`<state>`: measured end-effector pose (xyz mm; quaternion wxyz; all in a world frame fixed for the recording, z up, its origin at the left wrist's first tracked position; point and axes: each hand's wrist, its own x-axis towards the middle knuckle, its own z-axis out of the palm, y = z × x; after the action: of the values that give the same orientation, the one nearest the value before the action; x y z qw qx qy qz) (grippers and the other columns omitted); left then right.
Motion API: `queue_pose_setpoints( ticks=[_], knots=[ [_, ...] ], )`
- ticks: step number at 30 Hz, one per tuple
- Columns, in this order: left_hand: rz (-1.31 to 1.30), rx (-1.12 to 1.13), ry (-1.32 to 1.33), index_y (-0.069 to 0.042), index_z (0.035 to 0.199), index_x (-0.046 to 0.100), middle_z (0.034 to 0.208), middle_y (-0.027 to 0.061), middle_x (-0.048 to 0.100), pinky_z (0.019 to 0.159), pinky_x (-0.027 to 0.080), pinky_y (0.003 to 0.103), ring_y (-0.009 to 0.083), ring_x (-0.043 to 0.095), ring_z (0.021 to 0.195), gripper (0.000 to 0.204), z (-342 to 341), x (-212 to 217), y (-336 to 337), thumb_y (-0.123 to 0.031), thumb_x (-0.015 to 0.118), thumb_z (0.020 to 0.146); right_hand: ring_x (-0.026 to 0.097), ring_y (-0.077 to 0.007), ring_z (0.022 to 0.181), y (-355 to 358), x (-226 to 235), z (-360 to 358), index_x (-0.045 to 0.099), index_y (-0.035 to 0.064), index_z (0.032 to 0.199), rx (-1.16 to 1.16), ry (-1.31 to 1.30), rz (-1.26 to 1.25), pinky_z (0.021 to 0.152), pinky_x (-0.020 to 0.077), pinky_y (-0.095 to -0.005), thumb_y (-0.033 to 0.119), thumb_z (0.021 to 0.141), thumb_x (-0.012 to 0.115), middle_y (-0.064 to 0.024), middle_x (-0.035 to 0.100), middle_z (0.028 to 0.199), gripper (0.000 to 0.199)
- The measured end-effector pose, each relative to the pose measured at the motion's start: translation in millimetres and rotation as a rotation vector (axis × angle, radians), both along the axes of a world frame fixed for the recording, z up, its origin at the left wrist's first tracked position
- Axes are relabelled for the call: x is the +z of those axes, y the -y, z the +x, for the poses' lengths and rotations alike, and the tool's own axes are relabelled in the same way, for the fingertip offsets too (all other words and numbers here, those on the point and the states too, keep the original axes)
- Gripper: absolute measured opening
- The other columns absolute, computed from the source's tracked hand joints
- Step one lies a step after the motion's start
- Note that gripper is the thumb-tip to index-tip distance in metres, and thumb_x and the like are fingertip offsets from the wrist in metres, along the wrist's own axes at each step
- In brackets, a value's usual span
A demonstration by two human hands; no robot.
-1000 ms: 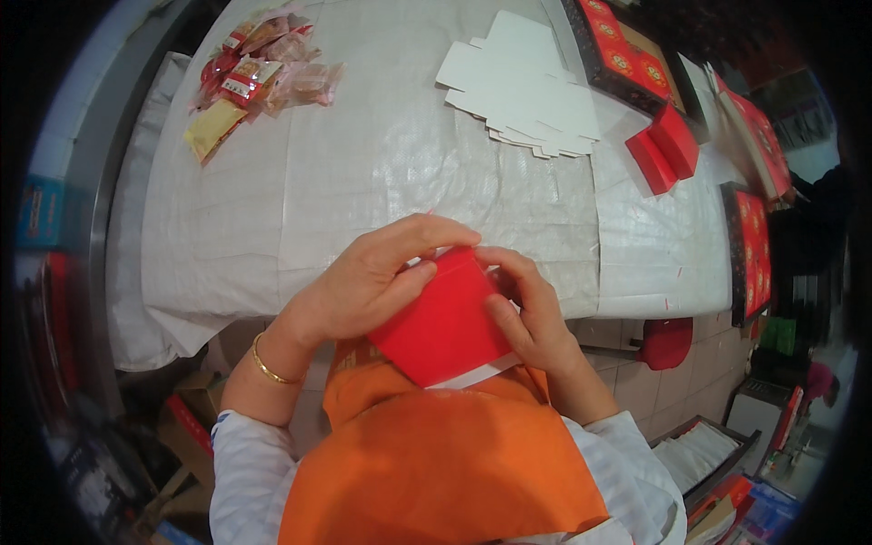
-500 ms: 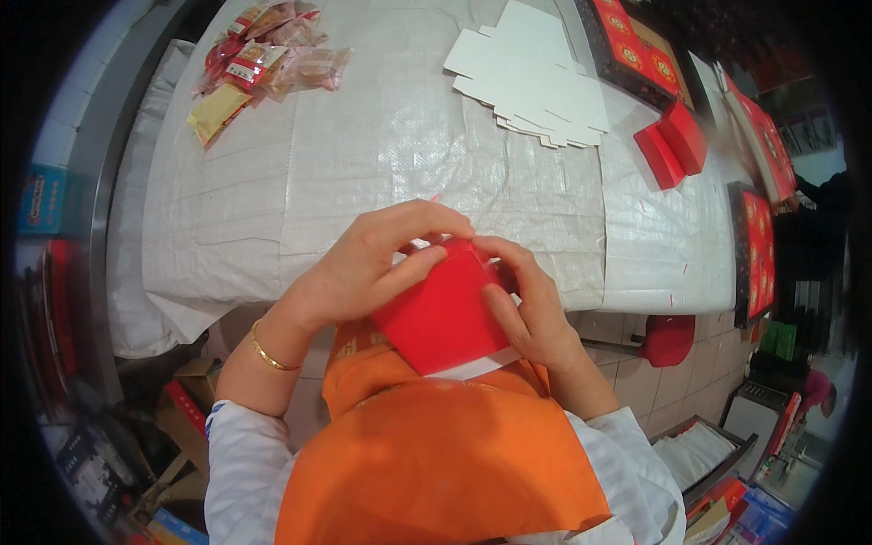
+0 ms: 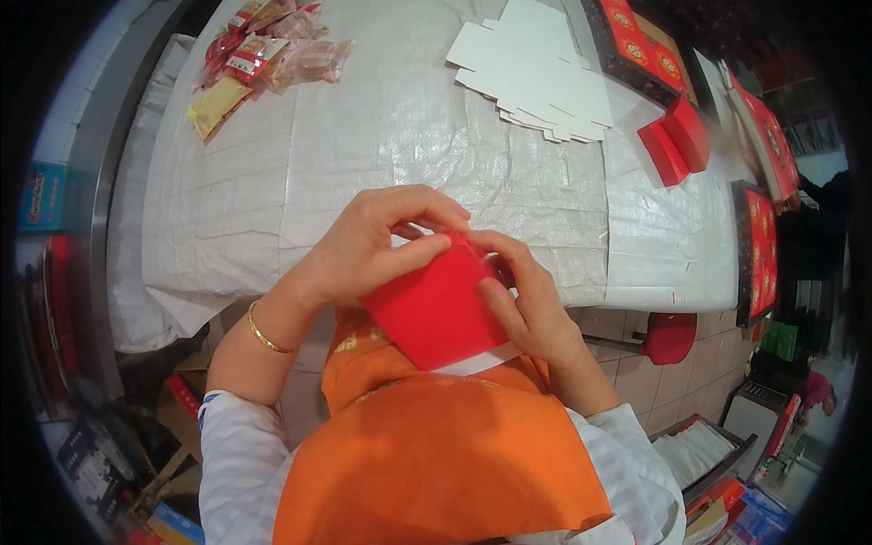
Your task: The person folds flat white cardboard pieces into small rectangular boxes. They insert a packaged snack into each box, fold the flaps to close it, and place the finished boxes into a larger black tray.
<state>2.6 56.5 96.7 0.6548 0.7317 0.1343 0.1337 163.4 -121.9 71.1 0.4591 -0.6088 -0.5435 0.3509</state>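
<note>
While the red box [image 3: 436, 309] has tilted slightly since before, left hand [image 3: 363, 250] and right hand [image 3: 527, 304] fingers clamp it — folding continues, near the surface [image 3: 363, 136] edge.

A small red box [image 3: 434, 311] (white edge showing below) sits tilted; held just off the table's near edge.

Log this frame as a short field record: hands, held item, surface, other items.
left hand: grips the red box's upper left edge
right hand: fingers on its right side
held item: red box, tilted, above an orange apron
surface: table under white woven sheet
other items: flat white card blanks; snack packets; two red boxes
</note>
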Motion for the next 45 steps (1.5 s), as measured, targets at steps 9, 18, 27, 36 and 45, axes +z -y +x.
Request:
queue_pose_setpoints(
  ticks=[9,18,27,36,45],
  knots=[
    [0.077,-0.058,-0.048,-0.001,0.108,0.068,0.117,0.012,0.067,0.09,0.054,0.03,0.0176,0.065,0.104,0.02,2,-5,-11,0.0,0.062,0.09,0.064,-0.034,0.102,-6,-5,0,0.046,0.006,0.137,-0.024,-0.049,-0.048,0.088,0.0511,-0.0387,0.005,0.094,0.054,-0.0201,0.06,0.123,0.043],
    [0.04,-0.008,-0.013,-0.002,0.111,0.067,0.105,0.0078,0.07,0.083,0.056,0.029,0.0155,0.068,0.096,0.021,0,-20,-8,-0.005,0.063,0.091,0.064,-0.0369,0.109,-10,-11,2,0.044,0.0049,0.136,-0.018,-0.089,-0.068,0.089,0.053,-0.0417,0.005,0.096,0.052,-0.022,0.062,0.119,0.041],
    [0.131,0.052,-0.021,0.0,0.107,0.067,0.097,0.0083,0.071,0.078,0.056,0.028,0.0173,0.071,0.089,0.019,0,-27,-5,-0.005,0.062,0.09,0.064,-0.0382,0.108,-13,-12,1,0.045,0.0044,0.135,-0.005,-0.053,-0.067,0.088,0.0519,-0.0416,0.007,0.096,0.052,-0.0226,0.063,0.116,0.04],
    [-0.033,0.023,-0.132,0.0,0.113,0.065,0.111,0.0098,0.07,0.087,0.053,0.028,0.0145,0.067,0.1,0.023,0,-25,-7,-0.002,0.062,0.091,0.061,-0.0284,0.118,-14,-15,7,0.042,0.0042,0.14,0.06,0.084,-0.13,0.085,0.0526,-0.0341,0.006,0.098,0.049,-0.0175,0.058,0.127,0.042],
    [-0.091,0.095,-0.077,-0.001,0.119,0.057,0.115,0.0095,0.065,0.095,0.048,0.03,0.0145,0.061,0.105,0.026,1,-31,8,-0.004,0.06,0.093,0.06,-0.0289,0.109,-28,-5,15,0.052,0.0081,0.134,0.01,0.062,0.039,0.089,0.0504,-0.0357,0.007,0.095,0.054,-0.0157,0.059,0.118,0.039]
  ],
)
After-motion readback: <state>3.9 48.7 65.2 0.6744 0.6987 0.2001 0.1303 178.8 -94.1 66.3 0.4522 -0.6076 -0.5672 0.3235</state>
